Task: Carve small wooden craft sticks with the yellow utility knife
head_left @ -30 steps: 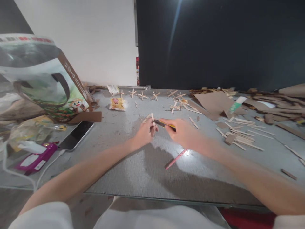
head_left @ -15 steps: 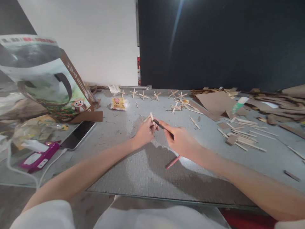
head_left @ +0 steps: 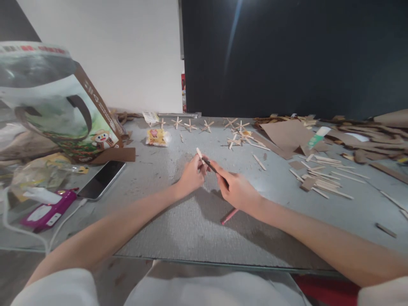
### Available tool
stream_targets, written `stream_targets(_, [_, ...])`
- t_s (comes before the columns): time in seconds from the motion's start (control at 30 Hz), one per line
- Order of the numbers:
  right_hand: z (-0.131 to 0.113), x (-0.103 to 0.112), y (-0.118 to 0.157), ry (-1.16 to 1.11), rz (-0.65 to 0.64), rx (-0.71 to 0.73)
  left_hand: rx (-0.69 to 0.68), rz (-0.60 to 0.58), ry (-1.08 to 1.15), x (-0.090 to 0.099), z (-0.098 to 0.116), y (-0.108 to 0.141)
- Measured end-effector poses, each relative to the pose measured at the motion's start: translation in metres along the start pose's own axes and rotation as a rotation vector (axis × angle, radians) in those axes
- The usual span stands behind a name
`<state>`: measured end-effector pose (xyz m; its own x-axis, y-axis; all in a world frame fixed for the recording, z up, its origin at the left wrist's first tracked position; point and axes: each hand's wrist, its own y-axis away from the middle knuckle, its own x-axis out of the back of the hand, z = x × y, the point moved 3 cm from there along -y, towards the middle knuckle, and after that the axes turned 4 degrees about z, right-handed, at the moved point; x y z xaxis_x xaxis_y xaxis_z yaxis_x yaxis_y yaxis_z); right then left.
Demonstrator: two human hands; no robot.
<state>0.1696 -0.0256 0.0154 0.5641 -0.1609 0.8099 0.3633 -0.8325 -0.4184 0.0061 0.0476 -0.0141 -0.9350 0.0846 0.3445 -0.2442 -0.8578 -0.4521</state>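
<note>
My left hand [head_left: 192, 173] is closed on a short pale wooden stick [head_left: 199, 154], whose top end pokes up above the fingers. In my right hand [head_left: 237, 187] is a slim dark knife-like tool [head_left: 208, 163], slanting toward the stick. Its tip meets the stick beside the left fingers, which hide the exact contact. A pink pencil-like stick [head_left: 229, 216] lies on the table just under the right hand. Further back stand several small star shapes made of crossed sticks, one star [head_left: 190, 125] straight behind the left hand.
Loose wooden sticks [head_left: 323, 180] and brown cardboard [head_left: 283, 137] lie to the right. A yellow snack packet [head_left: 157, 137] is at the back. On the left are a phone [head_left: 103, 179], a purple device [head_left: 51, 210] with a white cable, and a large printed bag [head_left: 63, 110].
Both hands stay together at the stick. The tool and the stick have tilted slightly, and the whole view has shifted a little to the left.
</note>
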Motion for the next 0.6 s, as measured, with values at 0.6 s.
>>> stream_targets(0.6, [-0.001, -0.008, 0.002, 0.052, 0.028, 0.044, -0.014, 0.017, 0.128, 0.0, -0.005, 0.001])
